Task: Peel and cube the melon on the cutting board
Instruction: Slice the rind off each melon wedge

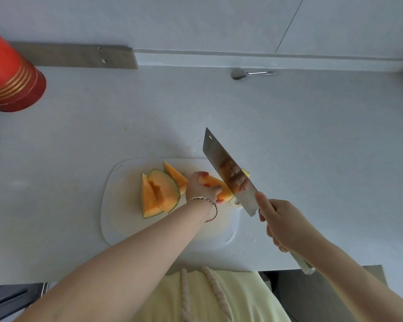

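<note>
A white cutting board (pixel 122 219) lies on the counter in front of me. On it rest orange melon wedges with green rind (pixel 157 194), and another wedge (pixel 175 174) behind them. My left hand (pixel 201 187) grips a peeled orange melon piece (pixel 215 182) near the board's right side. My right hand (pixel 282 223) holds a broad cleaver (pixel 228 173) by its pale handle; the blade slants down against the right end of that piece. A scrap of green rind (pixel 246 173) peeks out behind the blade.
A stack of red paper cups (pixel 12 77) lies at the far left. A metal spoon (pixel 247 73) rests by the back wall. A grey strip (pixel 75 55) runs along the wall. The counter's front edge is near my body.
</note>
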